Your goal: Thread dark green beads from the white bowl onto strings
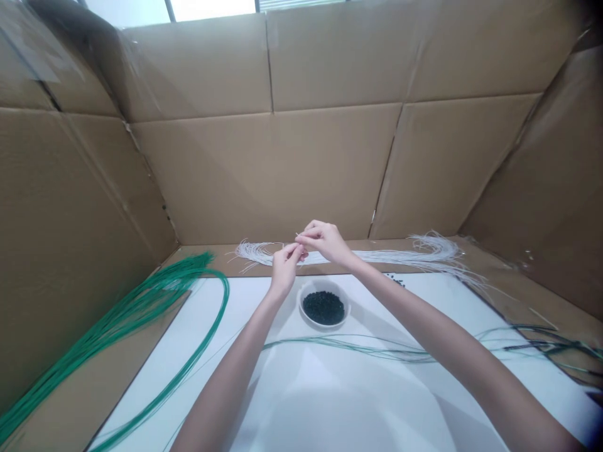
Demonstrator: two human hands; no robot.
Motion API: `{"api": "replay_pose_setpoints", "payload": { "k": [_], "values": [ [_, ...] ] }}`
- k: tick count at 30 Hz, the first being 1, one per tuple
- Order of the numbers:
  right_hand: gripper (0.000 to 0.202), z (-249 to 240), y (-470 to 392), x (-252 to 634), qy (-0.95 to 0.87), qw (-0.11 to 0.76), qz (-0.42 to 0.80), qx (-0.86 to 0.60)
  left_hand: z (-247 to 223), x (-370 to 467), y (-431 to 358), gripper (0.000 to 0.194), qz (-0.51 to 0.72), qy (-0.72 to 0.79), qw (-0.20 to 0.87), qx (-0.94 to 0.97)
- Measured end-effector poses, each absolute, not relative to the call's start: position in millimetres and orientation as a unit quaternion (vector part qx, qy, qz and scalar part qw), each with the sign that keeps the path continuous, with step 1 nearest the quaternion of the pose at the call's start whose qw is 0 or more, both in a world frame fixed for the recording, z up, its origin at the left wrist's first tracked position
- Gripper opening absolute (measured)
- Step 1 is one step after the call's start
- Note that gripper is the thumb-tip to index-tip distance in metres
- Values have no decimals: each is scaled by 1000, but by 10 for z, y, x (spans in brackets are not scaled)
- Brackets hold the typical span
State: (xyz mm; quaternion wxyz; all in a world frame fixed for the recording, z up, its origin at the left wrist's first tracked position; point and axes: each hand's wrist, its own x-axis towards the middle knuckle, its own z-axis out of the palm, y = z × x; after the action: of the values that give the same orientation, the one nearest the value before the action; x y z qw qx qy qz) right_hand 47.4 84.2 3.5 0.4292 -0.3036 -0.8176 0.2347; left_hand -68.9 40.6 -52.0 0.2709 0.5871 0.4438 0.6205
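Hands: left hand [285, 262] and right hand [325, 240] meet fingertip to fingertip above the white bowl [324, 306], both pinched shut on a thin white strand [298, 237]; what else they hold is too small to tell.
Bowl: holds dark beads [323, 307], on the white board [330, 402].
White strands [400, 255]: bundle behind the hands.
Green wires [141, 307]: left side.

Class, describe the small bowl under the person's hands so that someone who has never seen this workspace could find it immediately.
Start at the white table walled in by cardboard. Near its far edge, just below the left hand and right hand, sits the bowl. It is the only round thing there: white, filled with tiny dark beads, while everything around it is long green or white strands.
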Motion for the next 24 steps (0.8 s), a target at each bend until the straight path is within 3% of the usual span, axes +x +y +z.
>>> {"api": "replay_pose_setpoints", "payload": {
  "k": [12, 19, 24],
  "values": [
    [21, 689, 836, 1426, -689, 595, 106, -400, -254, -829, 817, 19, 465, 469, 132, 739],
    [17, 820, 647, 1765, -687, 620, 50, -375, -178, -372, 1278, 15, 452, 490, 123, 735],
    [18, 794, 673, 1916, -707, 594, 127, -362, -130, -230, 1546, 16, 503, 518, 168, 672]
  ]
}}
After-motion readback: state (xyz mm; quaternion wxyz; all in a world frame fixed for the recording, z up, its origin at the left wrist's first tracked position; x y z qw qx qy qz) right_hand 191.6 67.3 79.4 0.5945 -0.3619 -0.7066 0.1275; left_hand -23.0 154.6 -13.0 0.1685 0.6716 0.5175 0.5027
